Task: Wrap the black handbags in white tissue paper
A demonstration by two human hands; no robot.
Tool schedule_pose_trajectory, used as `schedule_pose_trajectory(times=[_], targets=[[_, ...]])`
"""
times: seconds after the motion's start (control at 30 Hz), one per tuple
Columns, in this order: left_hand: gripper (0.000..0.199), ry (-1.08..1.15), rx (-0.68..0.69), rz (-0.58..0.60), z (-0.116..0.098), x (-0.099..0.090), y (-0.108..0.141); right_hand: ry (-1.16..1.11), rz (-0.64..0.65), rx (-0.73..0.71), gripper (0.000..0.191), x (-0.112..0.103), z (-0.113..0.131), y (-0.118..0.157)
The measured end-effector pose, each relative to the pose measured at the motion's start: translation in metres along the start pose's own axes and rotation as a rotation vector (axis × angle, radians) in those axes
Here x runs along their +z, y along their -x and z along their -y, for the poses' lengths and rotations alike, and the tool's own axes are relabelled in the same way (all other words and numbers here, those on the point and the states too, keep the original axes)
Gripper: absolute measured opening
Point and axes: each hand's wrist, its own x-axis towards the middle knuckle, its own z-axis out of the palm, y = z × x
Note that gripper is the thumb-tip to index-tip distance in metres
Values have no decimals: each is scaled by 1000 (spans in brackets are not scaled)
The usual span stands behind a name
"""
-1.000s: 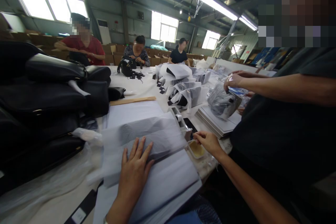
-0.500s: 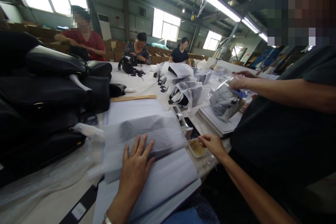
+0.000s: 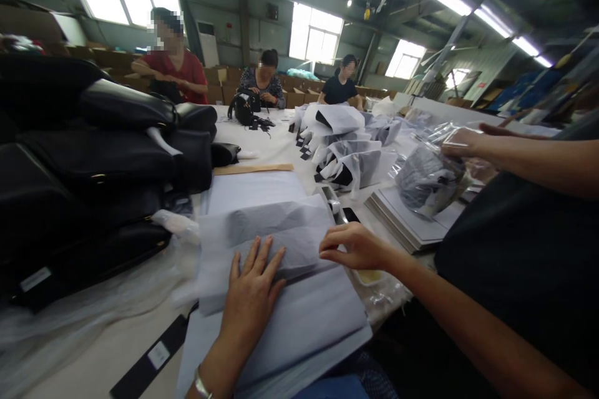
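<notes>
My left hand (image 3: 253,290) lies flat, fingers spread, on a folded sheet of thin white tissue paper (image 3: 290,221) with something dark grey showing through. Over the right end of that tissue hovers my right hand (image 3: 353,246), thumb and fingertips pinched together; whatever they hold is too small to make out. Beneath the tissue is a stack of white paper (image 3: 318,312). Partly hidden under my right wrist sits a small white dish (image 3: 374,279) with something yellow in it. A tape dispenser (image 3: 331,199) and a dark flat object (image 3: 350,216) stand just behind.
Black leather bags (image 3: 93,156) are piled at left, by clear plastic wrap (image 3: 107,305) and a black tag (image 3: 150,358). Tissue-wrapped items (image 3: 346,149) lie farther back. At right, a co-worker's hands (image 3: 461,140) handle a plastic-bagged item (image 3: 428,177) over stacked boards (image 3: 407,224). Several people sit opposite.
My right hand has moved left from the white dish to the tissue's right end, still pinched. My left hand stays flat on the tissue. The view has swung slightly left.
</notes>
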Motion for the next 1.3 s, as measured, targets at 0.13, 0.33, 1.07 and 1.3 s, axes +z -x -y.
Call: schedule_pose_trajectory(times=[0.13, 0.33, 1.07, 1.3], targets=[[59, -7, -3, -10, 2, 2, 1, 140, 128, -49, 21, 4, -28, -51], [59, -43, 15, -9, 2, 2, 1, 366, 328, 2, 15, 5, -49, -89], [56, -54, 5, 16, 2, 5, -1, 532, -333, 580, 27, -11, -90, -11], [55, -12, -10, 6, 2, 5, 0, -203, -481, 869, 39, 13, -99, 55]])
